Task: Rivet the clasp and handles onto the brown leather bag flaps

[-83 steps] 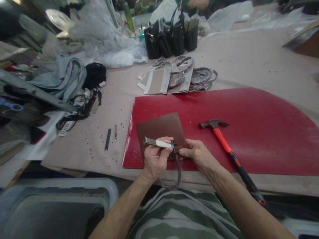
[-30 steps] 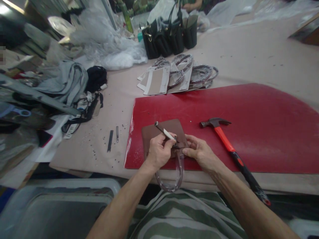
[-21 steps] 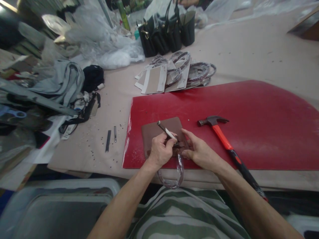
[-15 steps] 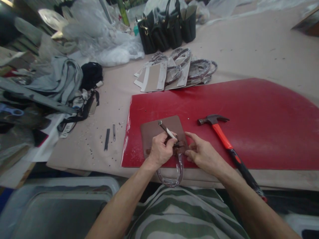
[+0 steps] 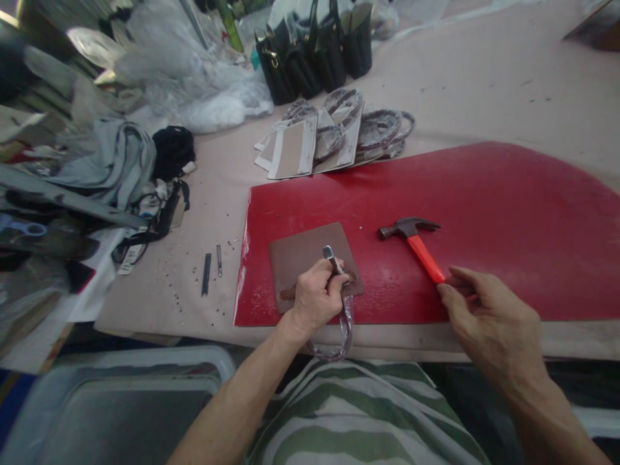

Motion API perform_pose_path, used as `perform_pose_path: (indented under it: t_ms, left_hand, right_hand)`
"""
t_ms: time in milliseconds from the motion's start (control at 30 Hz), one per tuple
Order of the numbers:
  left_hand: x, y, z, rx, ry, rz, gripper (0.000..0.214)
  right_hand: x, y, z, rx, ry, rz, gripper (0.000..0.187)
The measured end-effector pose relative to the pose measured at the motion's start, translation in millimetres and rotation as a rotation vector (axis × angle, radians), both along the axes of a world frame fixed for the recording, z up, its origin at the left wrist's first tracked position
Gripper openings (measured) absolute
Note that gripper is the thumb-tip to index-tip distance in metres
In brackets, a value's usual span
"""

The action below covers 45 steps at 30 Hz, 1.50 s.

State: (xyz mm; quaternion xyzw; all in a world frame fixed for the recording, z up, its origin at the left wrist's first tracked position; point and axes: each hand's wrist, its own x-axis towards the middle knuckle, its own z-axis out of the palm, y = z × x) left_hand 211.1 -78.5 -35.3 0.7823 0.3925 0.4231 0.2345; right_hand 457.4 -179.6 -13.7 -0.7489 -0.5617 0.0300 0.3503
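Observation:
My left hand is closed round a metal punch, held over the right part of a brown leather panel. The punch's lower tip is hidden behind my fingers. From the panel's near edge a plastic-wrapped bag handle loops over the table edge. To the right, my right hand has its thumb and fingers round the handle of a claw hammer. The hammer's head lies on the red sheet, and my hand covers the grip's lower end.
Two slim metal tools, one a dark flat strip, lie left of the sheet among tiny scraps. Behind it are stacked panels with wrapped handles and black bags. Cloth and plastic crowd the left. A plastic bin stands below.
My right hand has left the panel, moved right and taken hold of the hammer's handle. My left hand stays over the panel, with the punch now tilted more upright.

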Motion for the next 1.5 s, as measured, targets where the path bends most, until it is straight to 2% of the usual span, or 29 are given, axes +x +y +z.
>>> perform_pose_path:
  t_ms: [100, 333, 467, 533, 633, 867, 933, 1000, 1100, 1200, 1333, 1433, 1500]
  left_hand:
    - [1.2, -0.9, -1.1, 0.027, 0.015, -0.003, 0.009]
    - [0.6, -0.8, -3.7, 0.053, 0.029, -0.004, 0.010]
    - [1.5, -2.2, -4.2, 0.066, 0.026, -0.016, 0.010]
    - [1.8, -2.4, -4.4, 0.059, 0.028, -0.013, 0.008]
    - [1.6, -2.3, -4.9, 0.053, 0.029, -0.009, 0.007]
    - [1.3, -1.8, -7.4, 0.026, 0.018, -0.011, 0.008]
    - [1.6, -1.7, -8.0, 0.025, 0.012, -0.022, 0.008]
    - [1.8, -1.7, -8.0, 0.024, 0.012, -0.033, 0.009]
    - [2.0, -1.8, -6.9, 0.008, 0.019, -0.043, 0.010]
    - [2.6, -2.0, -5.3, -0.027, 0.010, -0.044, 0.011]
    - [2.8, -1.3, -3.7, -0.065, -0.013, -0.057, 0.011]
    - [1.9, -0.5, -3.1, -0.083, -0.013, -0.054, 0.010]
    - [1.2, -0.1, -3.1, -0.099, -0.010, -0.049, 0.010]
  right_hand:
    - [12.2, -6.0, -5.8, -0.025, -0.154, 0.004, 0.027]
    - [10.8, -11.2, -12.9, -0.237, -0.276, 0.040, 0.035]
    - [14.1, -3.3, -8.1, -0.371, -0.204, 0.057, 0.029]
    - [15.4, 2.3, -4.2, -0.440, -0.064, 0.076, 0.027]
    - [13.1, 8.8, 2.8, -0.521, 0.271, 0.098, 0.024]
    - [0.0, 11.6, 17.0, -0.533, 1.381, 0.023, 0.029]
    - [-2.2, 13.4, 18.8, -0.536, 1.579, -0.001, 0.031]
    - [-4.4, 16.0, 19.6, -0.538, 1.663, -0.042, 0.027]
    - [-8.3, 19.4, 22.0, -0.535, 1.603, -0.077, 0.017]
    - [-11.8, 20.1, 32.8, -0.495, 1.417, -0.041, 0.030]
    - [-16.9, 15.2, 64.6, -0.378, 1.039, 0.096, 0.049]
    - [-23.7, 9.1, 89.1, -0.309, 0.805, 0.167, 0.049]
    - [-29.0, 4.7, 98.5, -0.297, 0.695, 0.207, 0.047]
